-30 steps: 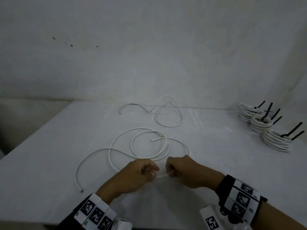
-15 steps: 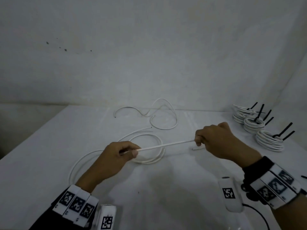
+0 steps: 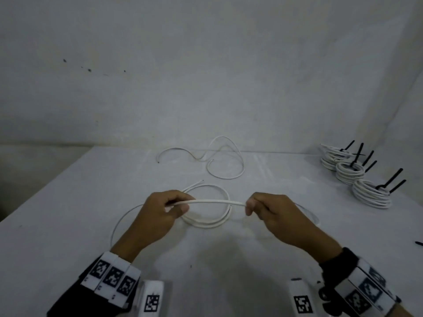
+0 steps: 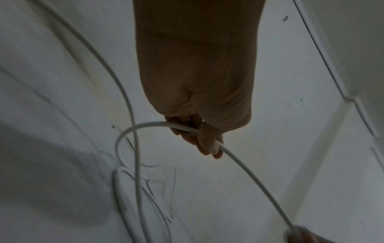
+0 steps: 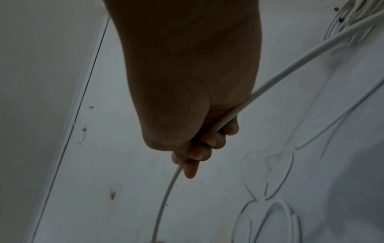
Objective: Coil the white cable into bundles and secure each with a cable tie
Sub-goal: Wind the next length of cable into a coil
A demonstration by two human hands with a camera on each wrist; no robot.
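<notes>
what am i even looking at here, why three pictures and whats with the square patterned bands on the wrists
No machine here: a person works with bare hands, wearing cameras. The wide picture comes from a head camera; the two dark close-ups come from wrist cameras on the patterned bands, looking along each hand. The left hand and right hand each grip the white cable, a short stretch spanning between them above its loose loops on the white table. A second loose cable lies farther back. At the far right sit finished bundles with black cable ties sticking up.
</notes>
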